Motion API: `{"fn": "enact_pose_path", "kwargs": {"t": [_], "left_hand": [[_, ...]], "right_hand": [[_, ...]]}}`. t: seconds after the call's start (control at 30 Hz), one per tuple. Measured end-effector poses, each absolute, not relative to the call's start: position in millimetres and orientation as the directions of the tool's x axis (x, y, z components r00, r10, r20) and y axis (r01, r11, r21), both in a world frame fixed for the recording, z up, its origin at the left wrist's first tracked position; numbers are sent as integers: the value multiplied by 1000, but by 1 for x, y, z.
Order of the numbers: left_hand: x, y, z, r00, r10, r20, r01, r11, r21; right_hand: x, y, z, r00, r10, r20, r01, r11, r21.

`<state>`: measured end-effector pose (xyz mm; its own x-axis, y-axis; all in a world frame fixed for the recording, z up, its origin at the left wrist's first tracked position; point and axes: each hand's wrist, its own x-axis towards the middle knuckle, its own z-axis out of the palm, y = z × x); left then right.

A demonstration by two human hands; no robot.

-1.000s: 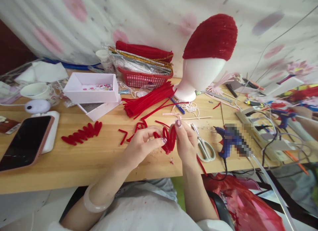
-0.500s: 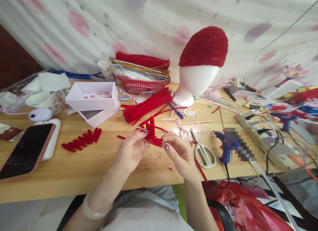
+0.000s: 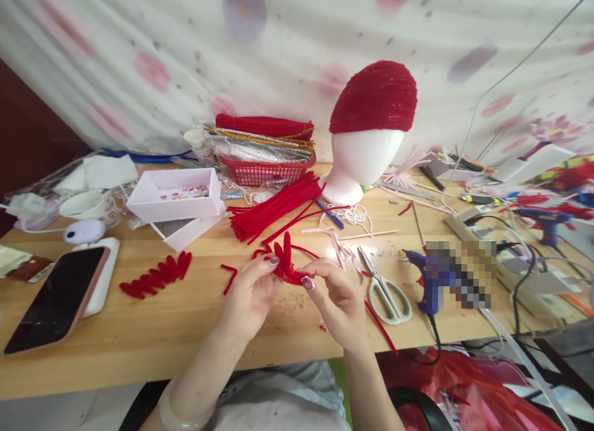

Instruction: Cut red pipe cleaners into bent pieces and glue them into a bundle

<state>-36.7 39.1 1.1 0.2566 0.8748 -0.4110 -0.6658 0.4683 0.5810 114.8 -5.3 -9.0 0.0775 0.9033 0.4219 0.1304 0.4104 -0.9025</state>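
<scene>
Between my hands is a red pipe-cleaner piece with upright petal-like loops and a strip running to the right. My left hand pinches its left side between thumb and fingers. The strip's right end is pinched by the thumb and forefinger of my right hand. A row of red fuzzy petal shapes lies on the table to the left. Behind my hands rests a bundle of red pipe cleaners. Scissors with pale handles lie right of my right hand, their blades pointing away from me.
A white foam head wearing a red cap stands at the back beside a red basket. White boxes and a phone are on the left. A blue glue gun with a cord lies right of the scissors.
The view has shifted slightly, so the table sits lower in the picture. Both hands keep their pinch on the red piece, which is turned a little, its loops more upright.
</scene>
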Motion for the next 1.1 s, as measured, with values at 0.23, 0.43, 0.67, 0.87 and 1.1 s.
{"fn": "enact_pose_path", "kwargs": {"t": [0.23,0.43,0.67,0.87,1.1], "left_hand": [[-35,36,4,221,880,-420,-668,450,592],[-37,33,5,222,904,-366,-668,414,618],[-35,32,11,221,913,-344,-641,402,654],[-36,31,-3,217,964,-152,-501,244,830],[-42,31,-14,276,961,1,-353,100,930]], "right_hand": [[116,-7,-6,38,887,460,160,449,-879],[119,-8,-4,-14,881,472,205,465,-861],[125,-7,-11,36,930,366,62,364,-929],[128,6,-25,385,866,318,-27,355,-934],[124,9,-22,343,901,267,-89,314,-945]]}}
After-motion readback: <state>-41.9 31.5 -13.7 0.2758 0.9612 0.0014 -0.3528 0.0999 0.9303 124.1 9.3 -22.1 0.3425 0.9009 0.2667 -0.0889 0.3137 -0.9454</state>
